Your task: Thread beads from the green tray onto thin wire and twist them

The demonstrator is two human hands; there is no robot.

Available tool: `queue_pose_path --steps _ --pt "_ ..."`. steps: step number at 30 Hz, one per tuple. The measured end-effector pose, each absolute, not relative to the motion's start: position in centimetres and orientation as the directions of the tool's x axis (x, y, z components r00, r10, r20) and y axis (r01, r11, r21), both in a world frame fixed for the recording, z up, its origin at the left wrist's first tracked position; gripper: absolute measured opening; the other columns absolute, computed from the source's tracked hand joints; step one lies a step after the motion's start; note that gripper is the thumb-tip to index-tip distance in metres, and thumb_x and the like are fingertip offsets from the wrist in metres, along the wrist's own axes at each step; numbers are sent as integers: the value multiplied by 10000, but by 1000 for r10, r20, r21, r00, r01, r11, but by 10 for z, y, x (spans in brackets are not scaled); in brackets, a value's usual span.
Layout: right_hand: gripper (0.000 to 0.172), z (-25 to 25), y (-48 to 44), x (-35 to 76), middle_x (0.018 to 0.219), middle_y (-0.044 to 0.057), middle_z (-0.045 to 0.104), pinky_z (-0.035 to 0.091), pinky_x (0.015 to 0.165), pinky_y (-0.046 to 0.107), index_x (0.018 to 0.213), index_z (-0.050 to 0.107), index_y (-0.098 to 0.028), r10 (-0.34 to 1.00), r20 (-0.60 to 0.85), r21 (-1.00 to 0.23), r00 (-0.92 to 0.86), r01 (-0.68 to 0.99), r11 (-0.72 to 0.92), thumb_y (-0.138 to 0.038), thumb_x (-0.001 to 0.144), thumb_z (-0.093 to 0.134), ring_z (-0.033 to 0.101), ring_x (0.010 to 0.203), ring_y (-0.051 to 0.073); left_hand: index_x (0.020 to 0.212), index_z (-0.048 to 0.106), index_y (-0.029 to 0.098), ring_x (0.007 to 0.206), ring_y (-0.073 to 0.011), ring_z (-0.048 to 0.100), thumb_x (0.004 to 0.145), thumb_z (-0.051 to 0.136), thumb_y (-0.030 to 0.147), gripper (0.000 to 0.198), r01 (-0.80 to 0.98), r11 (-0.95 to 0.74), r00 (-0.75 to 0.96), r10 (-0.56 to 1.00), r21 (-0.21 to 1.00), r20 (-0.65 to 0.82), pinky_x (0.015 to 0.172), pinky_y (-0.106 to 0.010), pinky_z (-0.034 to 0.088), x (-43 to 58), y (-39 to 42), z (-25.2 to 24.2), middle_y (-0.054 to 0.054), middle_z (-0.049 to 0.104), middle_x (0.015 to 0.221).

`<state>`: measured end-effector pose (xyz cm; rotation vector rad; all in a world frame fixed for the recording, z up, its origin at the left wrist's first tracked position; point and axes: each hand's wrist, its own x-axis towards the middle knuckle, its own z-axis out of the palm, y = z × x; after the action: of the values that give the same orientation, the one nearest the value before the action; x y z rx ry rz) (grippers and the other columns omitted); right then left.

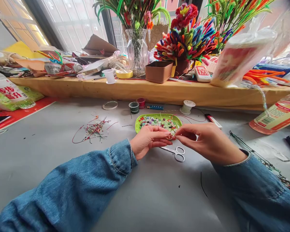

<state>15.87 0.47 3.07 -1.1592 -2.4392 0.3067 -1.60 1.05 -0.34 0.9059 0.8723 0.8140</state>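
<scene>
Over the front edge of a green tray (137,126) of mixed small beads, my two hands meet fingertip to fingertip. My left hand (152,138), palm partly turned up, is closed in a pinch on a thin cord with something small and reddish at the fingertips. From the other side my right hand (203,138) pinches the same thin cord between thumb and forefinger. Fine detail of the piece is too small to make out. Just below the hands lie silver scissors (179,154), their blades partly hidden under my left hand.
Tangled cord scraps (96,130) lie on the left. Behind the tray stand a green spool (134,108), a red spool (141,103) and a white spool (188,107). A lighter (213,120), a drink bottle (276,114) and beaded cords (256,153) are at right. A cluttered ledge (99,91) runs behind.
</scene>
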Motion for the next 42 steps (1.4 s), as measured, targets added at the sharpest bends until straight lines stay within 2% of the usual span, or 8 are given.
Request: queue_pose_path --steps 7,12,17,23,27,31,37,42 --pt "125 31 2 158 450 -56 413 286 441 187 701 583 -184 782 278 -328 -558 710 624 -217 743 471 345 429 60 728 595 123 645 -100 613 622 650 216 151 -213 383 415 868 899 -272 611 -177 443 -15 10 -2 -20 631 714" --pt "140 31 5 158 442 -54 429 294 436 186 736 598 -187 769 272 -327 -578 696 639 -219 755 464 346 423 62 720 596 124 639 -103 613 614 653 208 147 -215 391 418 865 895 -277 600 -178 443 -16 10 -1 -18 632 691" --pt "162 26 16 170 651 4 601 363 516 211 816 610 -191 729 338 -271 -595 681 681 -243 766 464 481 546 94 747 603 129 642 -99 612 614 654 229 174 -209 404 404 865 890 -298 576 -169 437 -16 10 -2 -47 650 771" --pt "185 25 20 177 821 31 633 387 574 241 842 623 -209 693 453 -134 -561 725 675 -245 788 449 534 645 122 870 615 158 678 -106 612 657 609 309 261 -164 400 461 839 902 -288 596 -178 436 -16 9 -4 -77 652 887" --pt "188 30 14 171 831 27 616 383 598 233 860 614 -208 651 451 -106 -610 688 718 -244 803 438 537 720 126 891 623 169 833 -154 591 677 565 382 308 -122 342 489 837 932 -243 643 -206 424 -15 6 -3 -81 644 925" --pt "183 33 10 168 852 10 606 365 602 221 857 609 -233 603 444 -46 -662 656 754 -240 813 431 532 757 113 872 636 159 929 -180 545 683 560 363 288 -76 237 492 854 969 -170 695 -238 413 -14 3 -3 -85 622 981" --pt "187 34 7 165 848 -4 612 325 553 227 827 614 -262 588 445 21 -676 664 748 -244 815 428 532 758 110 863 641 150 807 -143 553 668 586 297 250 -42 81 419 906 996 -56 703 -240 401 -12 3 -4 -70 647 888" --pt "178 31 7 163 862 0 614 338 568 236 846 603 -251 619 473 -12 -627 698 716 -246 813 428 544 777 125 754 655 127 714 -127 549 636 615 273 192 -33 35 366 930 999 -21 695 -241 398 -11 4 -5 -56 657 764"
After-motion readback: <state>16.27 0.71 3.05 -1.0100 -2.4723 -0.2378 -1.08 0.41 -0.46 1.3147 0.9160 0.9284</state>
